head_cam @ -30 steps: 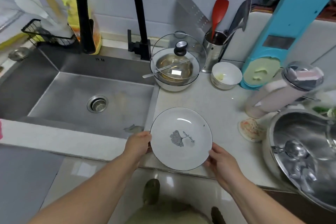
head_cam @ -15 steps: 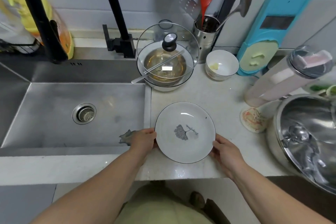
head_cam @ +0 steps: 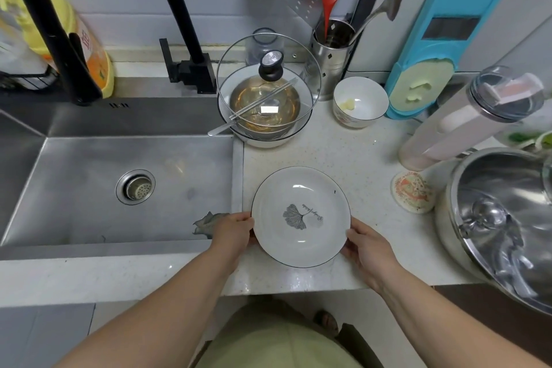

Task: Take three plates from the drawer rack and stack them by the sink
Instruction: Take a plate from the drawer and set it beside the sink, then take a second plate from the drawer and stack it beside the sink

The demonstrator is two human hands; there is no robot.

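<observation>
A white plate [head_cam: 301, 188] with a thin dark rim and a grey leaf print lies over the counter [head_cam: 352, 158] just right of the steel sink [head_cam: 89, 188]. My left hand [head_cam: 231, 231] grips its left edge and my right hand [head_cam: 369, 245] grips its right edge. Whether more plates lie beneath it is hidden. The drawer rack is out of view.
Behind the plate stands a pot with a glass lid [head_cam: 268, 89], a small white bowl [head_cam: 360, 101] and a steel utensil holder [head_cam: 331, 51]. A large steel bowl [head_cam: 504, 224], a coaster [head_cam: 413, 192] and a tall container [head_cam: 466, 119] crowd the right. A black faucet [head_cam: 185, 39] arches over the sink.
Both hands have carried the plate forward from over the counter's front edge to a spot further in, beside the sink. The view has shifted right and closer.
</observation>
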